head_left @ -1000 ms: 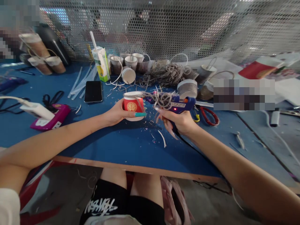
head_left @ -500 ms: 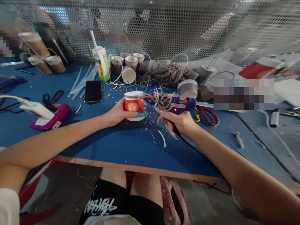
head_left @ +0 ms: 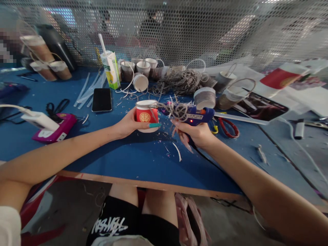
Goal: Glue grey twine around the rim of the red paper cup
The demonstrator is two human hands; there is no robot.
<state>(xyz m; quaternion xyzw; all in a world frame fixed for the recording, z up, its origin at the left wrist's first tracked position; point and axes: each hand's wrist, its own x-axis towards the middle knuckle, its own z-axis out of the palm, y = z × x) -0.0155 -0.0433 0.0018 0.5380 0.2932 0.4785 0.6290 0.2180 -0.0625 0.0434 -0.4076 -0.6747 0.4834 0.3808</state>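
Note:
My left hand is wrapped round a red and white paper cup with a gold emblem, held upright just above the blue table. Grey cord runs from the cup's rim to a loose tangle by my right hand. In my right hand is a blue hot glue gun, its small red light lit and a long glue stick out of its back. Its nozzle points left toward the cup, and the tangle partly hides it. Whether the right fingers also pinch the cord is unclear.
Behind stand several cord-wrapped cups and a pile of grey cord. To the left lie a phone, a drink carton and a purple power strip. Red-handled scissors rest right of the glue gun, whose black cable crosses the table edge.
My hands, the cup and the glue gun stay almost where they were. At the right, a dark glossy picture or screen now shows where a blurred patch was.

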